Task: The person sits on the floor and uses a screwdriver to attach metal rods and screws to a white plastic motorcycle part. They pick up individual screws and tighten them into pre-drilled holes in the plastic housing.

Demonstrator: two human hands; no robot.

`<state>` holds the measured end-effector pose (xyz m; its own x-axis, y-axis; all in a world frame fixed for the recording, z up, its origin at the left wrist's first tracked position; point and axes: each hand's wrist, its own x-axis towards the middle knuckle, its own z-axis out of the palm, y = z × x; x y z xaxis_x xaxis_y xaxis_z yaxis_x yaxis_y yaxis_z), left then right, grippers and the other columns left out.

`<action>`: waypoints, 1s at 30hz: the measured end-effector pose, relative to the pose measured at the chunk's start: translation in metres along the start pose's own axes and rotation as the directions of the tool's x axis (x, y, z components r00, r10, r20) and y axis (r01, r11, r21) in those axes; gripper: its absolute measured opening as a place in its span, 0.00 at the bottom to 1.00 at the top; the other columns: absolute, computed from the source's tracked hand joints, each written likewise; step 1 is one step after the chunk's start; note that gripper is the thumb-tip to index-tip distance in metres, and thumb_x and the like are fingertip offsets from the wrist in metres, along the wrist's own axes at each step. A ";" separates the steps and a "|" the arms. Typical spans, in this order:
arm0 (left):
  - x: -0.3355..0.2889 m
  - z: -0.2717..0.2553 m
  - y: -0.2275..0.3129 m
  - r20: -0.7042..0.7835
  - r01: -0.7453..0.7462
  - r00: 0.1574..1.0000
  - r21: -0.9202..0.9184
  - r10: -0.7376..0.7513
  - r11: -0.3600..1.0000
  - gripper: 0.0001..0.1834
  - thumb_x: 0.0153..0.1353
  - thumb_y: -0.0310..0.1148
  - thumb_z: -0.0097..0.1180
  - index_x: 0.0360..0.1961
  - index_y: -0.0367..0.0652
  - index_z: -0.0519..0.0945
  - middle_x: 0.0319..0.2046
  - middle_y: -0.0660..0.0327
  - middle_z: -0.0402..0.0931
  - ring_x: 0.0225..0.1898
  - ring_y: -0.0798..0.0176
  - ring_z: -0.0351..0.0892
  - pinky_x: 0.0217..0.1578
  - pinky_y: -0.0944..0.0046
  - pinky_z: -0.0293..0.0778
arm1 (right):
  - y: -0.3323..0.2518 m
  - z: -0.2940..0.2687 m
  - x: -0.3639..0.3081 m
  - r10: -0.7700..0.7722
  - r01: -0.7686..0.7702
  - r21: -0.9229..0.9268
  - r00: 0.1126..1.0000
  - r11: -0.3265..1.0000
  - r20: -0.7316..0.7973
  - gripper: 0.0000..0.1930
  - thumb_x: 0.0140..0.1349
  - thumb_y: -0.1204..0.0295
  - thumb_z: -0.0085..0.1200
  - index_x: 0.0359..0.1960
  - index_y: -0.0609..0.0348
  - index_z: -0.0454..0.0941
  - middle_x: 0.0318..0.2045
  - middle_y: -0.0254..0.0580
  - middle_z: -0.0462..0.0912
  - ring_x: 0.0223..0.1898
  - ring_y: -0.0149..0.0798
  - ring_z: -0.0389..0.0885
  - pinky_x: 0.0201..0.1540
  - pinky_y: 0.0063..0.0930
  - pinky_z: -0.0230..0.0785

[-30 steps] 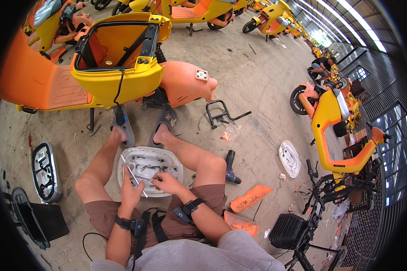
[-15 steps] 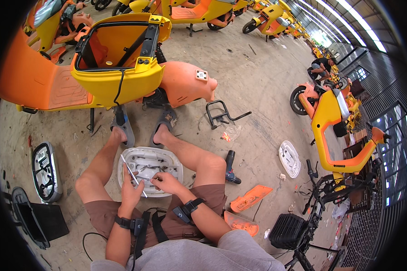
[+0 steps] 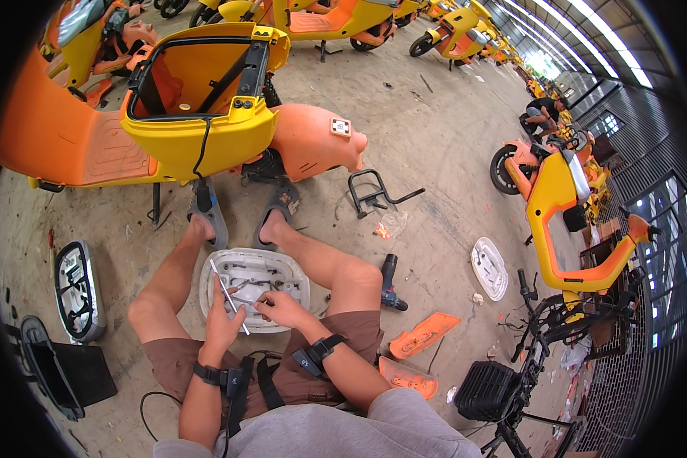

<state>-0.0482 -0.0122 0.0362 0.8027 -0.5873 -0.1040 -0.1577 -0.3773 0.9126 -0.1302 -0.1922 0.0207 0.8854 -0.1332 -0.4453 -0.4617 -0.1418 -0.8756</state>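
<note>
Between my shins on the floor lies a shallow white plastic shell, with small metal parts inside. My left hand is closed around a thin white strip, which slants across the shell's near left side. Close to it, my right hand pinches with its fingertips at something too small to make out, just beside the left thumb. Both hands are above the near edge of the shell. A dark cordless drill rests on the floor beside my right knee.
Ahead stands a yellow and orange scooter body with an open compartment. A black rack, a second white shell and orange panels lie to the right. To the left are a black-rimmed cover and a black bin.
The white strip's upper end has shifted slightly right and down with a small turn of my left hand. My right hand stays almost in place.
</note>
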 end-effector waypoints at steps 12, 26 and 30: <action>0.006 0.000 -0.011 0.102 -0.013 0.994 -0.204 0.034 0.979 0.53 0.57 0.25 0.58 0.75 0.46 0.35 0.54 0.51 0.74 0.51 0.57 0.76 0.46 0.61 0.73 | -0.002 0.005 0.000 -0.012 0.012 -0.006 1.000 1.000 -0.010 0.14 0.67 0.66 0.52 0.40 0.67 0.79 0.25 0.40 0.82 0.24 0.30 0.77 0.30 0.26 0.71; 0.014 0.006 -0.026 0.227 -0.144 0.949 -0.303 0.218 0.942 0.51 0.57 0.21 0.56 0.75 0.48 0.38 0.59 0.54 0.70 0.61 0.60 0.69 0.46 0.63 0.77 | -0.003 0.031 0.016 -0.184 0.220 -0.001 0.810 0.975 -0.557 0.19 0.67 0.70 0.50 0.59 0.59 0.73 0.43 0.51 0.83 0.45 0.37 0.81 0.49 0.30 0.72; 0.008 0.002 -0.014 0.176 -0.067 0.977 -0.297 0.124 0.953 0.50 0.55 0.23 0.59 0.75 0.54 0.45 0.52 0.48 0.75 0.52 0.54 0.77 0.50 0.60 0.74 | -0.020 0.043 0.014 -0.182 0.183 -0.044 0.859 0.982 -0.479 0.22 0.66 0.71 0.51 0.61 0.62 0.71 0.51 0.54 0.81 0.51 0.41 0.80 0.53 0.31 0.71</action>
<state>-0.0405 -0.0128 0.0216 0.6631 -0.7463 -0.0585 -0.0334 -0.1076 0.9936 -0.1068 -0.1486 0.0237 0.8186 -0.5587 -0.1333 -0.2934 -0.2071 -0.9333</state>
